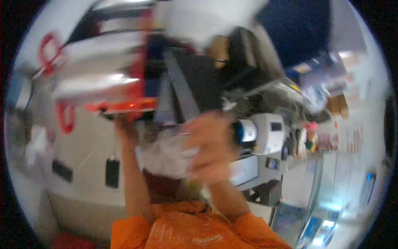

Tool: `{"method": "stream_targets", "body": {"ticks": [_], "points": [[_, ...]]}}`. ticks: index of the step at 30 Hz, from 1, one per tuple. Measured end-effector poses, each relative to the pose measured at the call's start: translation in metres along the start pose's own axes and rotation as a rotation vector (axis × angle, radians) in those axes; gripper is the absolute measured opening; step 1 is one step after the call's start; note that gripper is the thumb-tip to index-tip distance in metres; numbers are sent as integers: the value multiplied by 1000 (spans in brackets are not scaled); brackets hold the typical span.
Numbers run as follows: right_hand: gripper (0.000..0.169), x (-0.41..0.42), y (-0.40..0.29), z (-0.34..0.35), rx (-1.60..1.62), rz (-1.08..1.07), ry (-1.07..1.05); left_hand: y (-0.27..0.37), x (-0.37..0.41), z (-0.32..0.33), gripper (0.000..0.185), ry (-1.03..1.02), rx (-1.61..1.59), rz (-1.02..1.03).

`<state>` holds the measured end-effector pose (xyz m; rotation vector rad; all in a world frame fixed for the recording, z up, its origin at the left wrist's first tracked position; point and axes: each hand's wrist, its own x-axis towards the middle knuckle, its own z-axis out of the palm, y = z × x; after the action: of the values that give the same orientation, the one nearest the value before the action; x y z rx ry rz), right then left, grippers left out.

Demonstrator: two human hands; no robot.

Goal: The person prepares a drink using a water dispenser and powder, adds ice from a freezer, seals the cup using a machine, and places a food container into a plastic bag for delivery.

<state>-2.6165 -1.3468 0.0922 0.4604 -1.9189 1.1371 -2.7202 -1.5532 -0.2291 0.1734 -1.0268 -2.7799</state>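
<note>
The view is blurred by motion. My left hand (126, 119) is at the lower edge of a large white or silvery item with red edging and red loops (99, 71); its fingers are hidden, so I cannot tell how it touches it. At the centre right is my right hand (211, 147), beside pale crumpled material (166, 152) that may be a plastic bag; whether the fingers grip it is unclear. Grey strap-like strips (180, 84) lie above the hands, on or against a dark surface.
On the right stand a white desktop device with a small dark screen (270, 132), a blue and white roll (247, 130) and a white panel (245, 169). Two dark flat objects, one of them a black phone-like slab (112, 172), lie on the pale surface at left. A cardboard box (337, 105) is farther right.
</note>
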Motion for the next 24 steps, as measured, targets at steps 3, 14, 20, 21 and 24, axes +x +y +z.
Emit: {"method": "stream_targets", "body": {"ticks": [3,14,20,21,24], "points": [[44,169,-13,-2,-48,146,213,-8,-5,32,30,34,366,37],[27,40,-7,29,-117,126,-31,19,-113,-26,30,181,554,-206],[47,-105,7,110,-273,260,-907,77,-161,-2,44,392,32,-601],[54,-105,11,122,-335,214,-914,81,-161,-6,47,351,3,-600],[68,-114,26,135,-524,207,-1012,76,-160,-18,52,140,-306,-605]]}}
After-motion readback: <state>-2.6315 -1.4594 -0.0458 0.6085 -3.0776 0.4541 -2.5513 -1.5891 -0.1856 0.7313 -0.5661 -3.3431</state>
